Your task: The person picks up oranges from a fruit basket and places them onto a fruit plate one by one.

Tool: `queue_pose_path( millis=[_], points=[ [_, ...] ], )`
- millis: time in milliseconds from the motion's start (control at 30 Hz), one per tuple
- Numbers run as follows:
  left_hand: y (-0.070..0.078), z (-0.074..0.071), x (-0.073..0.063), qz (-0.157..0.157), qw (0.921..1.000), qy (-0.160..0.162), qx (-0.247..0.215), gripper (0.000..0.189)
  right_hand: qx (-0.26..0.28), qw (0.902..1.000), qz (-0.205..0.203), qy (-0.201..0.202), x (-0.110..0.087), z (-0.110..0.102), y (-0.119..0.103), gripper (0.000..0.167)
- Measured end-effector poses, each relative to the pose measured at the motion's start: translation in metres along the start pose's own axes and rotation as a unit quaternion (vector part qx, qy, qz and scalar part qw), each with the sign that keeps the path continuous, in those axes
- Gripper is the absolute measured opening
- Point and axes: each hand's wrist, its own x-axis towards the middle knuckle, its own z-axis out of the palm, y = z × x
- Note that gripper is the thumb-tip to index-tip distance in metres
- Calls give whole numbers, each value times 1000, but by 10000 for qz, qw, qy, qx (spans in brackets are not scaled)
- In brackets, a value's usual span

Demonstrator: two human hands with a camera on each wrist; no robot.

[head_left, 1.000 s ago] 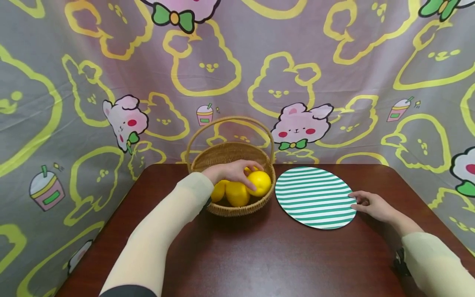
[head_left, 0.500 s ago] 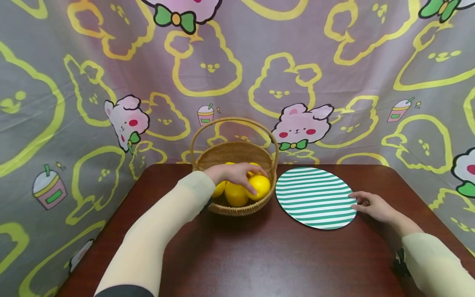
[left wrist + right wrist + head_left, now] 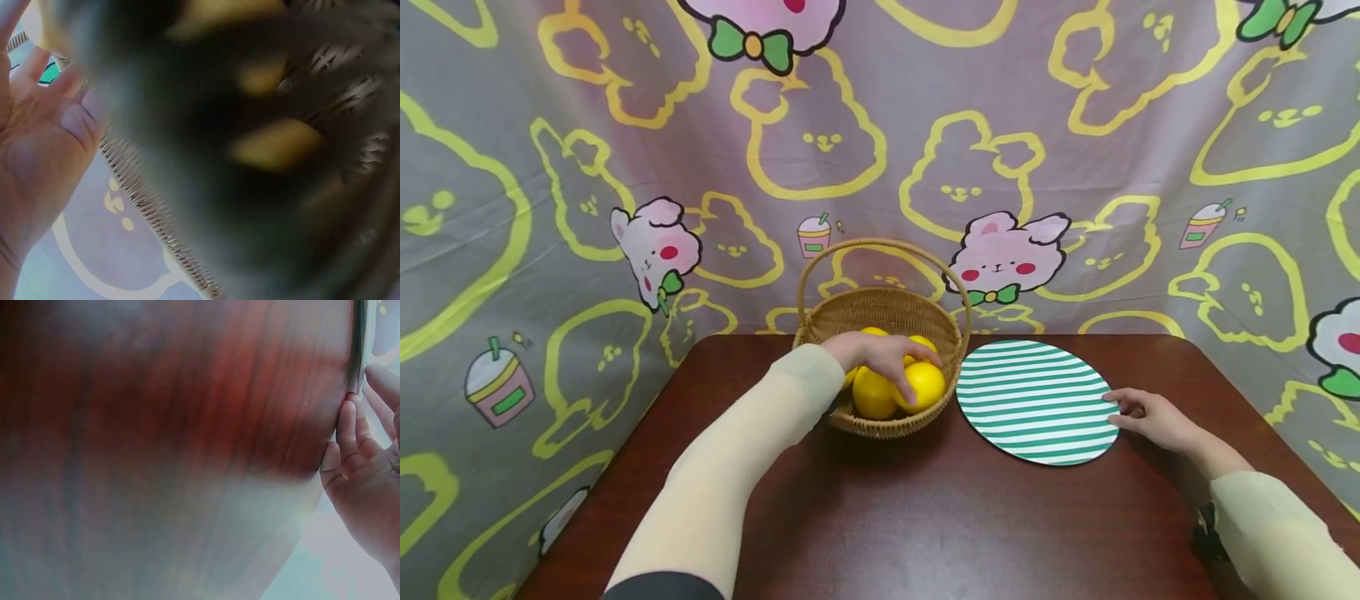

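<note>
A woven wicker basket (image 3: 883,308) with a tall arched handle holds several yellow fruits (image 3: 875,392). My left hand (image 3: 883,354) reaches over its left rim. The fingers and thumb curl round a smooth, round yellow fruit (image 3: 927,382) at the right of the pile. In the left wrist view the left palm (image 3: 47,144) is beside the basket's rim, and the fruits are dark and blurred. A round green-and-white striped placemat (image 3: 1037,400) lies right of the basket. My right hand (image 3: 1161,417) touches its right edge with relaxed fingertips, also seen at the right wrist.
All of this stands on a dark red-brown wooden table (image 3: 970,517), glossy in the right wrist view. A patterned cloth (image 3: 880,100) with cartoon rabbits hangs behind the table and along both sides. The basket stands near the table's back edge.
The basket has shifted slightly to the right. The left hand has moved a little right and down with the fruit it grips. The right hand and the placemat stay in place.
</note>
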Motion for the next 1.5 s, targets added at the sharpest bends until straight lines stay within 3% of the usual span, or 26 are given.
queue_pose_path(
  millis=[233, 467, 733, 967, 1333, 1500],
  points=[
    [2, -2, 1, -322, 9994, -135, -43, 78, -39, 9999, 109, -31, 3, -1, -1, 38],
    [1, 3, -3, -273, 9937, -154, -1078, 72, 19, 9998, 135, -107, 4, -1, 0, 38],
    [-5, -4, -11, -136, 9918, 168, -1261, 68, 51, 9998, 151, -70, 2, -3, -2, 38],
    [-5, -8, -15, 70, 9915, 316, -1264, 68, 54, 9999, 115, -39, 2, -2, 1, 38],
    [0, -19, -27, 749, 9848, 1114, -1100, 76, 143, 9998, 103, -52, 0, -1, 0, 38],
    [1, -18, -30, 879, 9810, 1337, -1093, 76, 137, 9998, 115, -57, 0, 0, 0, 38]
  ],
)
